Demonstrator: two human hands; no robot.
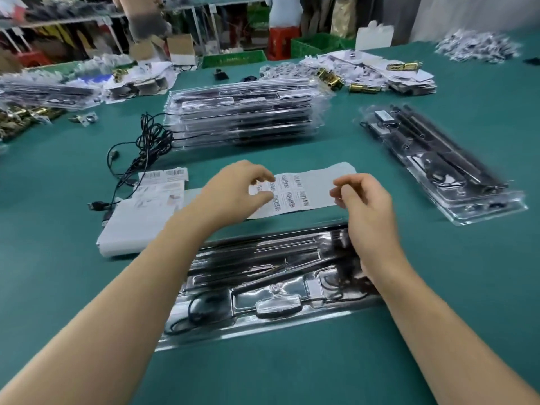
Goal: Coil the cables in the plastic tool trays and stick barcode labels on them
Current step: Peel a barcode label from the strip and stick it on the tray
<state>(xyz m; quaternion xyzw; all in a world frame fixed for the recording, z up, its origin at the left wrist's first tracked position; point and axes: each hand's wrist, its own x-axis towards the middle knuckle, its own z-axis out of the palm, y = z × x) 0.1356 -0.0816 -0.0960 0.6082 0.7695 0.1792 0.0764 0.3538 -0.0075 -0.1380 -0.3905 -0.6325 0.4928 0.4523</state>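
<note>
Now left hand (233,191), right hand (365,206) pinch label sheet (312,182) beyond tray (292,322) edge.

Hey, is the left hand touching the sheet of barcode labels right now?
Touching. The head view shows the left hand pinching the left end of the label sheet between thumb and forefinger.

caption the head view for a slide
Left hand pinches a label on the barcode sheet; right hand at its edge, tool tray nearest camera
</note>
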